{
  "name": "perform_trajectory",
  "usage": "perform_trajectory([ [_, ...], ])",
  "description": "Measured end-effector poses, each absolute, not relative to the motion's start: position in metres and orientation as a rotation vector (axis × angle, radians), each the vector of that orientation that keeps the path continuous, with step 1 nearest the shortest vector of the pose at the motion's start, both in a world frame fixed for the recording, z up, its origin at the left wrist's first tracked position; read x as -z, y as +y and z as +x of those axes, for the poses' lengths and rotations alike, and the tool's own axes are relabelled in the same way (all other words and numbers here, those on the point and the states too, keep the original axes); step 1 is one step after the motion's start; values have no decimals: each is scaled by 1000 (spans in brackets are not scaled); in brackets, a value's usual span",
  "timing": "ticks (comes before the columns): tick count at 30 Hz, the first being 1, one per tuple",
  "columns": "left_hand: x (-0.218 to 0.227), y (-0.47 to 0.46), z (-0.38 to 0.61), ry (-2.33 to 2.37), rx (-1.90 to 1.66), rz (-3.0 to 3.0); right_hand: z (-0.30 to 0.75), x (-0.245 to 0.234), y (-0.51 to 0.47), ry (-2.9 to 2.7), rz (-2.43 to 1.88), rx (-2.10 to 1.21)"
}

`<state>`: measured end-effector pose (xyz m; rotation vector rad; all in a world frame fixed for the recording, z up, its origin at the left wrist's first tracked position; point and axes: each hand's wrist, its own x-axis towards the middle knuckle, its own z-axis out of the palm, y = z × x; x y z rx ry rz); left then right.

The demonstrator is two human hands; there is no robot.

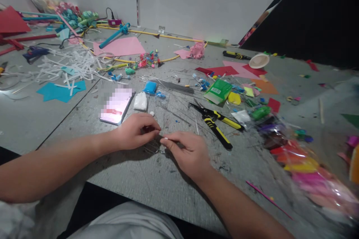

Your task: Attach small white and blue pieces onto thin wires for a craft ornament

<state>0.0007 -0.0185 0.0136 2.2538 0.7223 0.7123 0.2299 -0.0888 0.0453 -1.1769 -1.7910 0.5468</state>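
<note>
My left hand (137,131) and my right hand (188,151) meet over the grey table (157,183), fingers pinched together. Between them lies a small coil of thin wire (153,146), which both hands grip at the fingertips. A thin strand runs from my right thumb and forefinger toward the left hand. A bundle of straight thin wires (175,86) lies farther back. Black-and-yellow pliers (217,121) rest just right of my hands.
A phone (117,106) with a lit screen lies left of centre, a white pouch (140,101) and blue pouch (150,87) beside it. Bags of coloured beads and feathers (297,160) crowd the right. White paper strips (73,63), coloured sheets, a yellow hoop (157,34) fill the back.
</note>
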Motion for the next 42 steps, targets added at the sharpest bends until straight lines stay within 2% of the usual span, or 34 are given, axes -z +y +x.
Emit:
perform_trajectory([
  [7, -11, -19, 1, 736, -711, 2226, 228, -40, -90, -1704, -1242, -783],
  [13, -12, -21, 1, 713, -717, 2213, 229, -41, -91, -1788, -1298, -572],
  [20, -13, -23, 3, 691, -722, 2248, 229, -43, -93, -1727, -1216, -686],
  [27, -12, -22, 1, 662, -712, 2298, 226, -49, -92, -1762, -1154, -499],
  [36, -13, -21, 0, 656, -699, 2296, 228, -45, -94, -1736, -1154, -609],
  [42, -13, -21, 0, 671, -693, 2275, 225, -48, -93, -1686, -1173, -499],
])
